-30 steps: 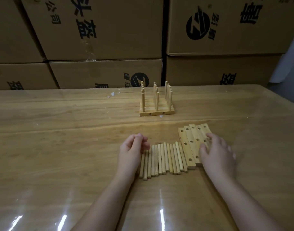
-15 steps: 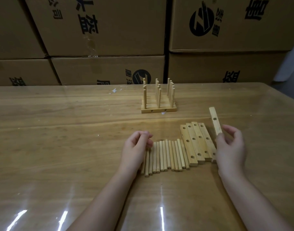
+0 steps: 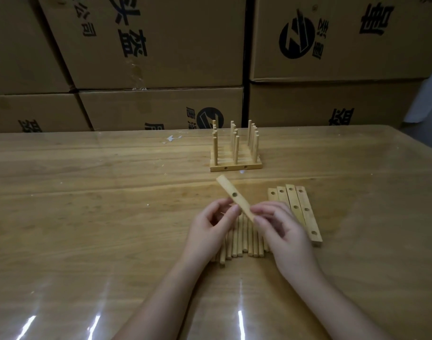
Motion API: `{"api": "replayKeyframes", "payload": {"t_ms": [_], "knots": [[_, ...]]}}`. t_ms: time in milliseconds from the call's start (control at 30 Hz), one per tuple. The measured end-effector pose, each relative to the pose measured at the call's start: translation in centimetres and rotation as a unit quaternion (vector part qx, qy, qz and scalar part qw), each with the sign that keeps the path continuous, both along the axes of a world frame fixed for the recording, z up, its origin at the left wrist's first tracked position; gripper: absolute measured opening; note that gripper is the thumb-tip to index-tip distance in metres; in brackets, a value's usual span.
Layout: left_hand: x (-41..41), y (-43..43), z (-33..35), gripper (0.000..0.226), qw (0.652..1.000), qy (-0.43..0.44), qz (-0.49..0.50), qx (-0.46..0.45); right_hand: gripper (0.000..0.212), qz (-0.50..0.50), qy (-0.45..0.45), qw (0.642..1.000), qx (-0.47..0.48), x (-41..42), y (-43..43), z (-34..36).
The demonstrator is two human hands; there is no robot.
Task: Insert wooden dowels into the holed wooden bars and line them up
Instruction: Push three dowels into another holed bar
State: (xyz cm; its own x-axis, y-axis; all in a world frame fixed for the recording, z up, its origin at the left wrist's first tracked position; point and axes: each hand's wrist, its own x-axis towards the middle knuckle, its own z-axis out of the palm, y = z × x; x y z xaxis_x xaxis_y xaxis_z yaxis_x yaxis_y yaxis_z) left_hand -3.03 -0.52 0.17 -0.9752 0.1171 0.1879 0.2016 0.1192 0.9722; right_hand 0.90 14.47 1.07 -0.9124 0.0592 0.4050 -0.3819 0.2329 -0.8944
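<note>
Slantwise, right hand pinches the holed bar — left hand touching.

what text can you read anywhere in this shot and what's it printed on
"头盔": large black print, upper middle brown cardboard box.
"公司": smaller print, same box, further left.
Round black logo, upper right cardboard box; small characters beside it unreadable.
Lower cardboard boxes: cut-off characters and small print, too blurred to read.

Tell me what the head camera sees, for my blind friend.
A right hand pinches a holed wooden bar, left hand curled beside it, above loose dowels on a table. Four bars lie to the right; a finished dowel rack stands behind.
</note>
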Motion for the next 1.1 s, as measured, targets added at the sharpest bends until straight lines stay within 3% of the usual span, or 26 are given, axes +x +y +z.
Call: {"api": "replayKeyframes", "payload": {"t_ms": [67, 167, 400, 633, 700, 800, 900, 967, 1100], "knots": [[-0.1, 0.1, 0.0, 0.009, 1.000, 0.005, 0.006, 0.024, 0.032, 0.080, -0.036, 0.996, 0.003, 0.1, -0.6, -0.4], [-0.4, -0.1, 0.0, 0.016, 0.999, -0.003, 0.018, 0.049, 0.047, 0.143, -0.058, 0.987, 0.055, 0.3, -0.7, -1.1], [-0.7, -0.4, -0.2, 0.020, 0.996, -0.016, 0.019, 0.084, 0.051, 0.101, 0.022, 0.968, 0.229, 0.4, -0.4, -1.2], [-1.0, -0.1, -0.7, 0.016, 0.999, -0.005, 0.037, 0.037, 0.048, 0.113, 0.022, 0.960, 0.255, 0.5, -0.5, -1.0], [-1.0, 0.0, -0.6, 0.014, 0.998, -0.008, 0.037, 0.044, 0.039, 0.072, 0.055, 0.956, 0.278, 0.6, -0.3, -0.8], [-1.0, 0.0, -0.7, 0.015, 0.997, -0.013, 0.047, 0.053, 0.027, -0.086, 0.129, 0.931, 0.332, 0.4, 0.3, -0.7], [-1.0, 0.0, -0.8, 0.016, 0.996, -0.031, 0.054, 0.062, 0.023, -0.184, 0.038, 0.901, 0.391, -0.2, 1.1, -0.9], [-0.9, -0.1, -0.8, 0.016, 0.995, -0.035, 0.060, 0.067, 0.032, -0.178, -0.061, 0.879, 0.439, -0.4, 1.5, -1.4], [-0.8, -0.1, -0.5, 0.018, 0.993, -0.049, 0.064, 0.082, 0.032, -0.162, -0.085, 0.869, 0.459, -0.7, 1.5, -1.8]]}}
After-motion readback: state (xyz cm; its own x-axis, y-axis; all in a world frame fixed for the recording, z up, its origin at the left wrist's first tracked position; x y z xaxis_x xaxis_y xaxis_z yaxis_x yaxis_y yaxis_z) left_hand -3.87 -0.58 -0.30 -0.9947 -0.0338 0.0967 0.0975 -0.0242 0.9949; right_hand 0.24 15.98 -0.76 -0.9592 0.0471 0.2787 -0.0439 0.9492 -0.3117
